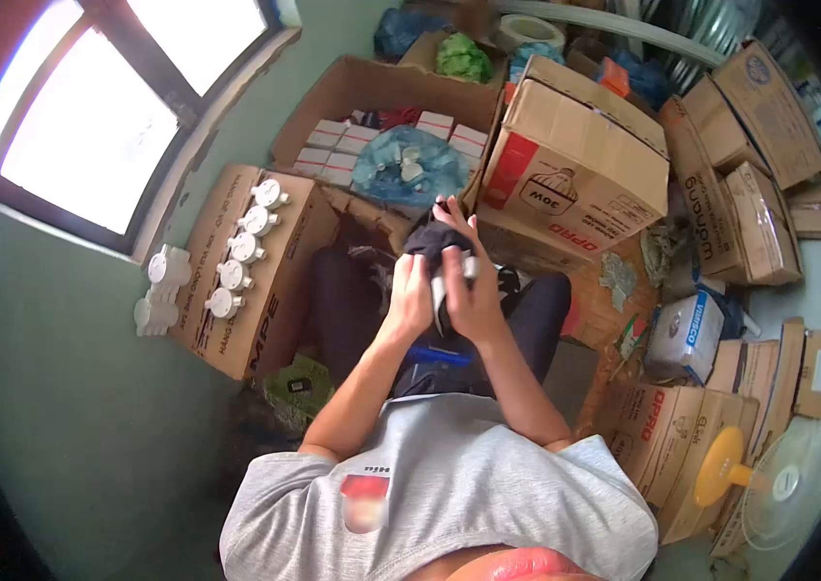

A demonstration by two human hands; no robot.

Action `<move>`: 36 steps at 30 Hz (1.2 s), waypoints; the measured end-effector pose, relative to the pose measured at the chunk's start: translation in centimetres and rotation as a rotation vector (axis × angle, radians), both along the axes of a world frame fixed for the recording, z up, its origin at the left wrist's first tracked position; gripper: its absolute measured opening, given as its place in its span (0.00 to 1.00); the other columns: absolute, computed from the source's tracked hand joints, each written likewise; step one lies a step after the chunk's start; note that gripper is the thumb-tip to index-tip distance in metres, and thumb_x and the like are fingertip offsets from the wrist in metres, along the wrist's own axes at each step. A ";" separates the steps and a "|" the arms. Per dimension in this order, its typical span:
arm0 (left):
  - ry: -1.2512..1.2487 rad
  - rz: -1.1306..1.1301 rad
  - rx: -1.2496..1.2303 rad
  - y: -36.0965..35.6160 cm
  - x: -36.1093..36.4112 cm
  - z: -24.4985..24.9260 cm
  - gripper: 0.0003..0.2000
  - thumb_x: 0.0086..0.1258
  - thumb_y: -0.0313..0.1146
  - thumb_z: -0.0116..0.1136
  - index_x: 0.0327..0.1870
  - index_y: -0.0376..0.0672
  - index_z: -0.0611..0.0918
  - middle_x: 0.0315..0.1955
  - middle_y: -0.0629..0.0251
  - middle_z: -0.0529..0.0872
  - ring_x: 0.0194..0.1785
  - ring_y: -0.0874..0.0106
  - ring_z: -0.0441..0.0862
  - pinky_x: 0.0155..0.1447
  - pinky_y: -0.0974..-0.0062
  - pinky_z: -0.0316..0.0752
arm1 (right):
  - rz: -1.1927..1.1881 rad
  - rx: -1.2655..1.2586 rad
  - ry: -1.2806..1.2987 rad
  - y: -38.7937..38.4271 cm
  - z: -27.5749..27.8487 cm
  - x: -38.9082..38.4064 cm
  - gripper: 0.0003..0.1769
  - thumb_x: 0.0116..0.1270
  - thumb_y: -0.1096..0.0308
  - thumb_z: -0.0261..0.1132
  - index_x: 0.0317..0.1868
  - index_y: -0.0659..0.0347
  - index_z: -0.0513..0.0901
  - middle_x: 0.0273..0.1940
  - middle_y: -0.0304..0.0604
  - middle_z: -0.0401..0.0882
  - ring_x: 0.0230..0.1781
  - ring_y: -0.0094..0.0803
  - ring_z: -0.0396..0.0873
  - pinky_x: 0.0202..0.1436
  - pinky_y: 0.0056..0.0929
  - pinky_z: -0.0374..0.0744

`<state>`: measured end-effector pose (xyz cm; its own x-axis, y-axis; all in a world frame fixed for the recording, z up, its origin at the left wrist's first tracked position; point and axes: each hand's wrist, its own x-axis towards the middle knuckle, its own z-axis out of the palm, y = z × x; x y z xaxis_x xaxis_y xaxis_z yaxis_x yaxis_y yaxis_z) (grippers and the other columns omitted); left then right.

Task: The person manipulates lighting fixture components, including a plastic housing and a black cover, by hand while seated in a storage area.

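My left hand (pixel 411 300) and my right hand (pixel 472 302) are closed around a black cloth (pixel 438 238) in front of my lap. A small white piece (pixel 471 268) pokes out of the cloth beside my right fingers; most of it is hidden, so its kind cannot be made out. To the left, several white round junction boxes (pixel 247 248) with short side spouts are lined up on a cardboard box (pixel 212 218), and more white ones (pixel 167 271) are stacked at its wall side.
Ahead, an open carton (pixel 333 92) holds small white boxes and a blue plastic bag (pixel 409 167). A large bulb carton (pixel 575 155) stands right of it. More cartons (pixel 677 436) and a fan (pixel 786 481) line the right side. A window (pixel 91 126) is upper left.
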<state>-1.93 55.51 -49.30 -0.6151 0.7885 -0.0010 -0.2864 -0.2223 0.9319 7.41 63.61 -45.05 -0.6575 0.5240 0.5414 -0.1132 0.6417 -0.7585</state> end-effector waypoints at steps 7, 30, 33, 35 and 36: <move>0.242 0.074 -0.002 2.8 -0.4 0.8 0.18 0.86 0.27 0.38 0.62 0.32 0.82 0.52 0.54 0.91 0.54 0.66 0.89 0.61 0.68 0.82 | -0.151 0.040 0.077 -1.0 -0.7 1.5 0.27 0.80 0.74 0.58 0.78 0.63 0.72 0.81 0.63 0.65 0.86 0.58 0.59 0.89 0.62 0.51; 0.477 -0.254 0.080 3.8 -0.9 4.0 0.32 0.89 0.44 0.48 0.86 0.39 0.61 0.82 0.53 0.67 0.84 0.59 0.65 0.86 0.65 0.55 | 0.209 -1.419 0.516 3.2 -2.9 3.5 0.35 0.88 0.39 0.47 0.76 0.60 0.76 0.68 0.43 0.83 0.66 0.36 0.82 0.71 0.40 0.77; 0.609 -0.376 -0.054 1.4 -0.5 4.2 0.51 0.72 0.39 0.76 0.90 0.46 0.52 0.72 0.43 0.75 0.70 0.61 0.79 0.75 0.61 0.73 | 0.269 -1.401 0.595 3.2 -2.2 3.6 0.36 0.88 0.38 0.46 0.74 0.59 0.77 0.69 0.43 0.82 0.65 0.34 0.82 0.71 0.40 0.78; 0.678 -0.295 -0.154 1.0 -0.3 3.7 0.55 0.60 0.33 0.84 0.88 0.46 0.60 0.65 0.47 0.82 0.63 0.60 0.84 0.67 0.60 0.79 | 0.136 -1.403 0.528 3.4 -2.3 3.6 0.37 0.88 0.37 0.45 0.74 0.59 0.78 0.70 0.43 0.82 0.67 0.32 0.81 0.72 0.41 0.77; 0.728 -0.274 -0.190 1.1 -1.0 2.1 0.52 0.58 0.33 0.85 0.85 0.46 0.65 0.61 0.49 0.84 0.61 0.59 0.85 0.66 0.60 0.80 | 0.127 -1.395 0.520 3.5 -3.2 3.6 0.37 0.87 0.37 0.45 0.74 0.59 0.78 0.70 0.43 0.82 0.67 0.32 0.80 0.72 0.41 0.76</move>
